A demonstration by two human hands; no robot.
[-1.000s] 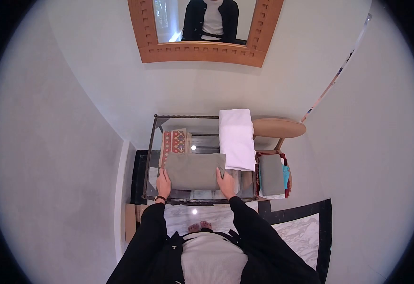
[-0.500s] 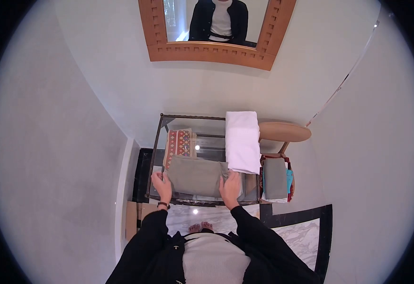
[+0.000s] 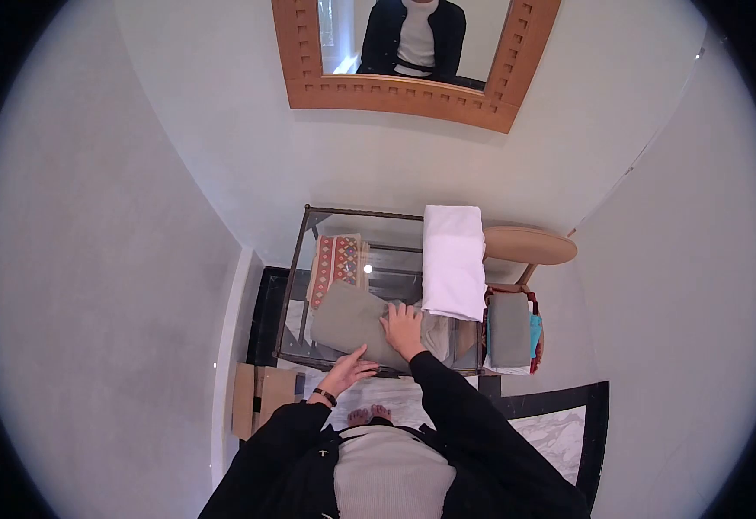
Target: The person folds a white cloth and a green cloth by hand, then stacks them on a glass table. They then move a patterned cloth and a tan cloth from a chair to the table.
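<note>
A folded grey-green cloth lies at a slant on the glass-topped table, its lower corner at the front edge. My right hand rests on the cloth's right part with the fingers spread. Beside the cloth's front edge is my left hand, its fingers stretched out and apart, thumb at the fabric. To the right of the cloth a folded white cloth hangs a little past the back of the table. Behind the grey-green cloth, a patterned red and beige textile is partly covered by it in this view.
A stool or chair with a rounded tan top stands at the right, near a stack with a folded grey cloth on top. Cardboard boxes sit on the floor at the left. A wood-framed mirror hangs on the wall ahead.
The grey-green cloth has turned from straight to slanted, its right end toward me. My left hand has moved right and nearer me; my right hand has moved left onto the cloth.
</note>
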